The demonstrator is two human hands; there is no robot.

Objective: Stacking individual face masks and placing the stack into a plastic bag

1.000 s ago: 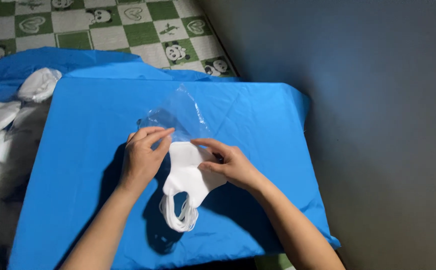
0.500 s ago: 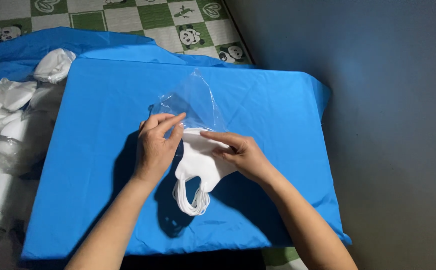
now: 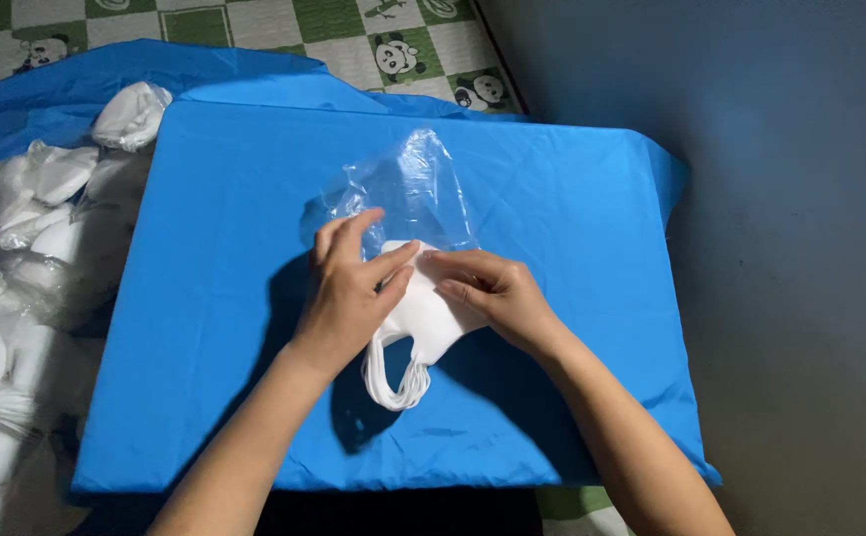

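Hands are meeting at the middle of the frame over a stack of white masks [image 3: 421, 316] lying on the blue tabletop [image 3: 572, 199]. The left hand [image 3: 349, 293] is pressing down on the stack's left edge with fingers loosely spread, while the right hand [image 3: 493, 296] is pinching its upper right corner. The stack's long axis is running from the ear loops [image 3: 396, 382], nearest the person, up toward the clear plastic bag [image 3: 403, 194], whose mouth is touching the stack's far end. Both hands are sitting equally near. Loose white masks [image 3: 26, 258] are piling up at the left edge.
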